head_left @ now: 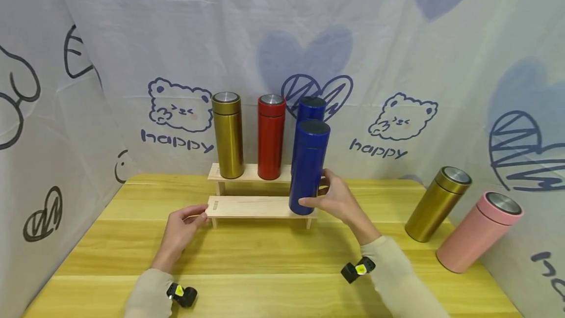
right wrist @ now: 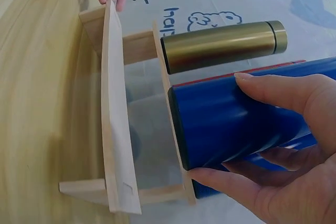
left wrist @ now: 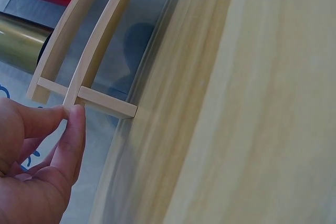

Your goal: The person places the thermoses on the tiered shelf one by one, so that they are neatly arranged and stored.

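Note:
My right hand (head_left: 339, 199) grips a blue thermos bottle (head_left: 310, 168) low on its body, thumb across the front. In the right wrist view the base of this blue bottle (right wrist: 226, 119) is apart from the lower step, over its right end. My left hand (head_left: 177, 233) pinches the left end of the lower step of a two-tier wooden stand (head_left: 251, 206); the left wrist view shows thumb and finger on the board's end (left wrist: 73, 95). Along the upper step stand a gold bottle (head_left: 229, 136), a red bottle (head_left: 270, 139) and a second blue bottle (head_left: 311, 103), partly hidden behind the held one.
Another gold bottle (head_left: 437, 205) and a pink bottle (head_left: 478, 232) stand at the table's right side. The stand rests on a yellow wood-grain table (head_left: 247, 259). A printed white cloth (head_left: 247, 38) hangs behind and along both sides.

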Available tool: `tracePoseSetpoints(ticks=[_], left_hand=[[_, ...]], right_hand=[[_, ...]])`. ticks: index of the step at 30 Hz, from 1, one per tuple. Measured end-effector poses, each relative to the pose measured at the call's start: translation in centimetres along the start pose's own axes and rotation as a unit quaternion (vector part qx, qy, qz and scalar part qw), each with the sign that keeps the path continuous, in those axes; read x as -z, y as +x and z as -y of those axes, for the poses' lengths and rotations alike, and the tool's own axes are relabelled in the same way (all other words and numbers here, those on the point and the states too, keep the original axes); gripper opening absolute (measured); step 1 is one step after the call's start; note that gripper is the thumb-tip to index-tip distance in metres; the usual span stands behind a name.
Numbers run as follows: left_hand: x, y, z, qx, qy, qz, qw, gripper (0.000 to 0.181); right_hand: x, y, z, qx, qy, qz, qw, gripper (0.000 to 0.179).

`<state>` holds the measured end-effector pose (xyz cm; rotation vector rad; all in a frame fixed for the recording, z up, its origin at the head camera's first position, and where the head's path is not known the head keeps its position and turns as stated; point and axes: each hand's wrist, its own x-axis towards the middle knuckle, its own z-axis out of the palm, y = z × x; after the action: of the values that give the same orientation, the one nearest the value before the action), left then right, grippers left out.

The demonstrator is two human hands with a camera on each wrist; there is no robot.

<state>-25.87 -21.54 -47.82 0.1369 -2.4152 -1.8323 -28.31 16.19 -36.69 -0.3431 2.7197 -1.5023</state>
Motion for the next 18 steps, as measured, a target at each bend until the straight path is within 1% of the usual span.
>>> tracePoseSetpoints(ticks=[10,15,18], left_hand=[[0.0,0.0,0.0,0.007,0.003,0.002,1.0,0.036],[0.0,0.0,-0.2,0.011,0.005,0.003,0.9999,0.036],[0.1,-0.1,-0.2,0.011,0.006,0.002,0.9999,0.035]], right_hand=[[-2.8,0.8,0.3,0.036,0.023,0.016,0.999,0.079],[-4.6,1.4,0.7,0.038,0.055,0.024,0.9975,0.079],[-5.8,1.9,0.9,0.044,0.065,0.025,0.9966,0.078]])
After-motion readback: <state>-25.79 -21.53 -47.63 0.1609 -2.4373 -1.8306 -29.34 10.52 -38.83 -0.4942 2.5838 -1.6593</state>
